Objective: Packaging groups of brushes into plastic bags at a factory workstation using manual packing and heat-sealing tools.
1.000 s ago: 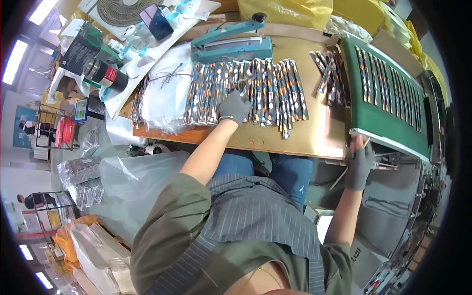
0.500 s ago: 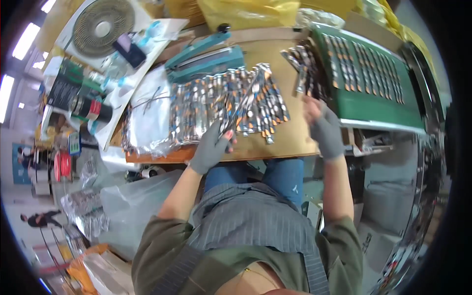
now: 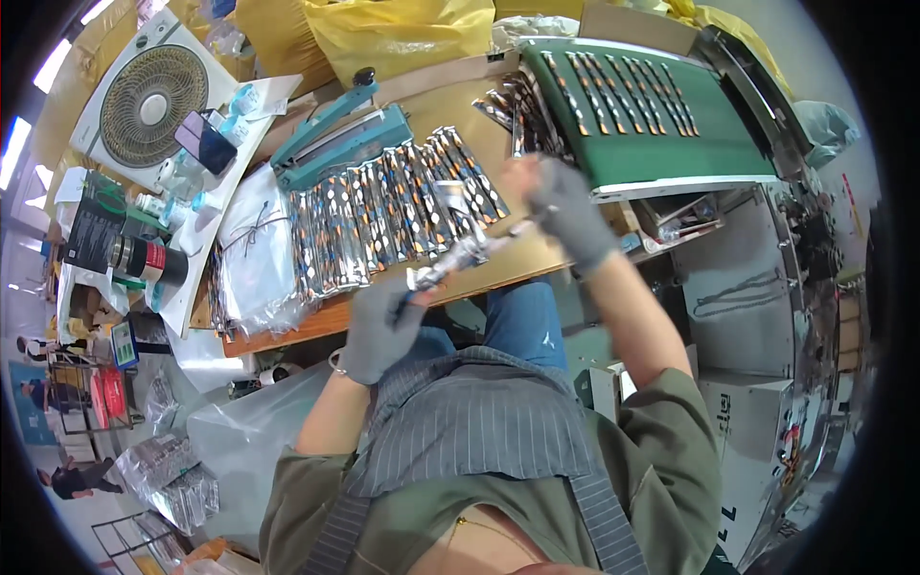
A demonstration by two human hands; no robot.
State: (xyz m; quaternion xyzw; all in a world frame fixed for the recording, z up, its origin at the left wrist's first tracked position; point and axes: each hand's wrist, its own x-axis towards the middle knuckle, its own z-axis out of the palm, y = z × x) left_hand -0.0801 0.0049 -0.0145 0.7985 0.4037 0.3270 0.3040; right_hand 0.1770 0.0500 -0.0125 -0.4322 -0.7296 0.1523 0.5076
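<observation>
Gathered in my left hand (image 3: 381,329), which wears a grey fingerless glove, is a small bunch of slim patterned packets (image 3: 462,251). The bunch is blurred and points up and to the right, over the table's front edge. My right hand (image 3: 565,206), gloved alike, is at the near end of a loose pile of slim packets (image 3: 525,107). Its fingers are curled but smeared by motion, so whether they hold a packet is unclear. A long row of the same shiny black, orange and white packets (image 3: 369,216) lies side by side on the wooden table.
A green conveyor belt (image 3: 632,158) carries several spaced packets at the right. Behind the row is a teal hand sealer (image 3: 340,144). Clear plastic bags (image 3: 257,235) lie left of it. A side shelf holds a fan (image 3: 153,105), a phone (image 3: 205,142) and a black flask (image 3: 149,259).
The view has shifted right. My left hand's bunch has swung away from the row, toward the front edge and the right. My right hand has moved closer to the left hand.
</observation>
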